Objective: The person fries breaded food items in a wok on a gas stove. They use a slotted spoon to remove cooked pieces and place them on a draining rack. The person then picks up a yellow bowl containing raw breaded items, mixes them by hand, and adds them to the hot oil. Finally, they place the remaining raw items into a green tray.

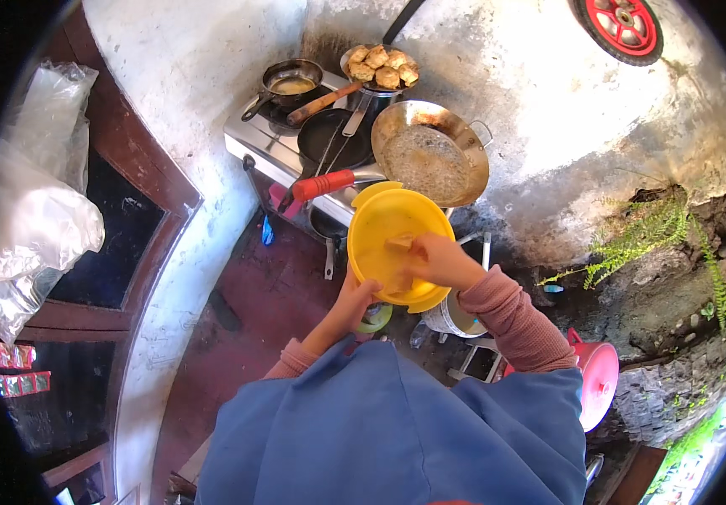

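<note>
My left hand (358,298) grips the near left rim of a yellow plastic bowl (363,214), tilted towards me. Inside it, the fingers of my right hand (442,260) pinch a pale, light-brown piece of food (399,243). A second light-brown patch shows low in the bowl, too blurred to name. Just beyond the bowl, a wide metal wok (429,161) holds bubbling oil. A red-handled utensil (324,185) lies across the stove between the bowl and a black frying pan (331,142).
The gas stove (256,142) carries a small saucepan (292,82) with liquid. Behind it, golden fried pieces (385,63) fill a strainer on a pot. A stained wall runs along the right. A pink lidded container (599,385) and a metal pot (448,315) stand low at the right.
</note>
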The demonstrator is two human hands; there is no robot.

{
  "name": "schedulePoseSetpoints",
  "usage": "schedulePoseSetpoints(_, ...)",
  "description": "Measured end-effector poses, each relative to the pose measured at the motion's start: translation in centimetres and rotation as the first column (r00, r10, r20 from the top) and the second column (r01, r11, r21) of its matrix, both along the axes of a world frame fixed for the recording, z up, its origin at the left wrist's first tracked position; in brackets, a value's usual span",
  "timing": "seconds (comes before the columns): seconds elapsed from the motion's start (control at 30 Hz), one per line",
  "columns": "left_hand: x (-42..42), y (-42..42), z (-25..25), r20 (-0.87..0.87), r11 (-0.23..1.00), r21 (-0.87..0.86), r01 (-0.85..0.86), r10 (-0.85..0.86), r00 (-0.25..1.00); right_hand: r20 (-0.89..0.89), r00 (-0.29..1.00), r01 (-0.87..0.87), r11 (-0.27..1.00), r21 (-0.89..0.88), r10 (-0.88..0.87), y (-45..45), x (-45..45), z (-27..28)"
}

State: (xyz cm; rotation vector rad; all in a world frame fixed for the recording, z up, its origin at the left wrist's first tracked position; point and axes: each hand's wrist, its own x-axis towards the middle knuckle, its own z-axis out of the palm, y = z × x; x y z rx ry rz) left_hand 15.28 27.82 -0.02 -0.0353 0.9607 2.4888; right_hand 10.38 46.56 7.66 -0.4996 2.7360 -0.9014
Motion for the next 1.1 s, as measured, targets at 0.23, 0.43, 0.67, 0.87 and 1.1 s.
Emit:
schedulePoseSetpoints(0.23, -0.2, 0.6, -1.4, 0.026, 1.000, -0.018, 0.011, -0.010, 1.000, 0.223, 0.974, -0.064, 0.995, 0.075, 0.046, -0.9, 0.7, 0.1)
schedulePoseSetpoints(0.43, -0.2, 0.9, -0.1, 0.001, 1.000, 0.007, 0.014, -0.014, 1.000, -0.248, 0.966, -0.073, 0.997, 0.027, 0.077, -0.7, -0.2, 0.7)
schedulePoseSetpoints(0.67, -0.6, 0.9, -2.0, 0.022, 1.000, 0.009, 0.019, -0.019, 1.000, -0.111, 0.949, -0.280, 0.950, 0.137, 0.296, -1.0, 1.0, 0.2)
schedulePoseSetpoints(0.87, -1.1, 1.5, -2.2, -0.001, 1.000, -0.017, 0.011, -0.011, 1.000, 0.066, 0.990, -0.129, 0.988, 0.081, 0.124, -0.4, 0.0, -0.9)
schedulePoseSetpoints(1.1, -1.5, 2.1, -0.9, 0.045, 1.000, 0.019, -0.015, 0.015, 0.999, 0.329, 0.934, -0.082, 0.979, -0.186, 0.140, 1.5, -2.4, -0.2)
